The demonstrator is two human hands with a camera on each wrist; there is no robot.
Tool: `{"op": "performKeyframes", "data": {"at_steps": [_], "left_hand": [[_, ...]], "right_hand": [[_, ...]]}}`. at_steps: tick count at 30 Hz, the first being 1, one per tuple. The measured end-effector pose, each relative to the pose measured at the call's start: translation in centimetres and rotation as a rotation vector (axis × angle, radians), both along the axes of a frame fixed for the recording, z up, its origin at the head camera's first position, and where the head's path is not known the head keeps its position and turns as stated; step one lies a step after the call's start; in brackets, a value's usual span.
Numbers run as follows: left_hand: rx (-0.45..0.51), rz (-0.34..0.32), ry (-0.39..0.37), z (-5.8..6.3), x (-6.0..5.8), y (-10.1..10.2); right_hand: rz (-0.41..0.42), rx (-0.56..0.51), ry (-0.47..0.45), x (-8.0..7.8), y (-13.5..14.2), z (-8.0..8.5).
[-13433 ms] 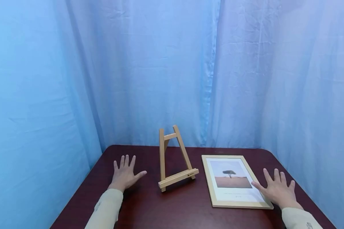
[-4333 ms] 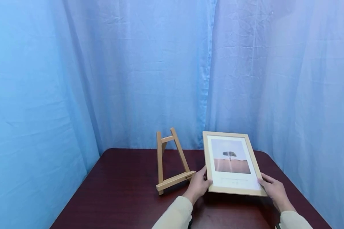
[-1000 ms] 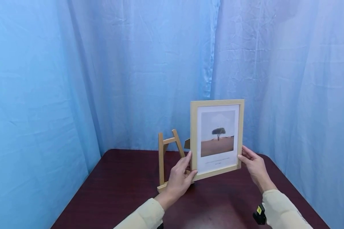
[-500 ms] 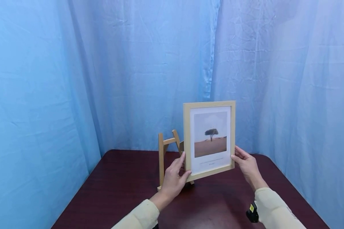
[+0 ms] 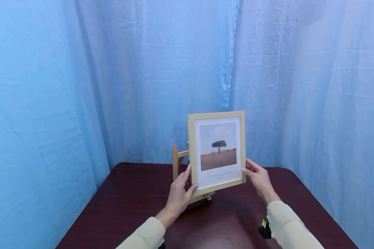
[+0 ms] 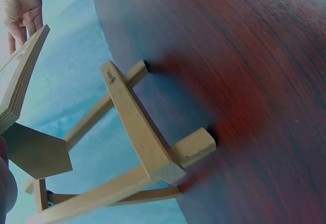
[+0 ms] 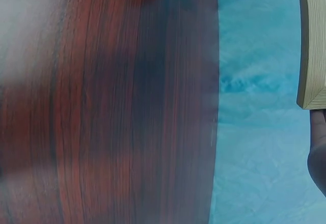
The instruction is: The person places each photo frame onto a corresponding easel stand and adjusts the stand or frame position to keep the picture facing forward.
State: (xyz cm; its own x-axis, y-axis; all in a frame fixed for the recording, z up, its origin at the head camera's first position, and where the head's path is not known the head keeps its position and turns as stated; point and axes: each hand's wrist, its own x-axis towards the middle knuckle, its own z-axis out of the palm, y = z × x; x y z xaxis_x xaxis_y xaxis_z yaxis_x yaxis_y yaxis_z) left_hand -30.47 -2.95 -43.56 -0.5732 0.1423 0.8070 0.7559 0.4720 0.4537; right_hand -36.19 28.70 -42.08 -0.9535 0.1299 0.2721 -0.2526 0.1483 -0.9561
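A pale wooden picture frame (image 5: 191, 148) with a tree print is held nearly upright above the table. My left hand (image 5: 177, 193) grips its lower left edge, thumb in front. At the lower right edge my right hand (image 5: 260, 180) pinches it, thumb on the front. Behind the picture frame stands a small wooden easel (image 5: 175, 162), mostly hidden in the head view. The left wrist view shows the easel's ledge (image 6: 135, 117) with a gap between it and the picture frame (image 6: 25, 74). A dark flap (image 6: 38, 150) sticks out from the picture frame's back.
A dark red-brown table (image 5: 127, 207) carries the easel. Light blue curtains (image 5: 162, 86) hang behind the table and at both sides. A small black device (image 5: 264, 228) sits at the right wrist.
The picture frame, first flat on the table at the right, was lifted and tipped upright by both hands. Over the last second it has moved left, in front of the easel.
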Motion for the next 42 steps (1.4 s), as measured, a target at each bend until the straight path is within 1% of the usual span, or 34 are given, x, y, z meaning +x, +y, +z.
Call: {"op": "performKeyframes", "data": {"at_steps": [3,7,14,18,22,30,33,38,42], "left_hand": [[0.01,0.01,-0.01,-0.3,-0.1,-0.6],[0.02,0.019,-0.021,-0.6,-0.2,-1.3],[0.028,0.035,0.003,-1.3,-0.3,-2.4],[0.038,0.015,0.006,-1.6,-0.2,-3.0],[0.042,0.007,-0.003,-1.9,-0.2,-3.4],[0.036,0.05,0.005,-2.4,-0.1,-4.2],[0.042,0.057,0.002,-2.7,-0.1,-4.5],[0.049,0.066,-0.014,-3.1,-0.1,-5.0],[0.061,0.061,-0.014,-3.4,-0.3,-5.2]], "right_hand": [[0.004,0.024,-0.009,-0.3,-0.6,0.0],[0.003,0.023,-0.009,-0.6,-1.4,-0.1],[0.002,-0.003,-0.01,-1.0,-2.8,-0.6],[0.0,0.007,-0.023,-1.2,-3.4,-0.9],[-0.005,0.0,-0.01,-1.5,-4.0,-1.2],[-0.007,-0.004,-0.002,-1.7,-5.0,-1.5],[-0.006,0.017,0.005,-1.8,-5.4,-1.8],[-0.006,0.021,0.017,-2.0,-6.0,-2.2],[-0.011,0.024,0.0,-2.0,-6.4,-2.4]]}}
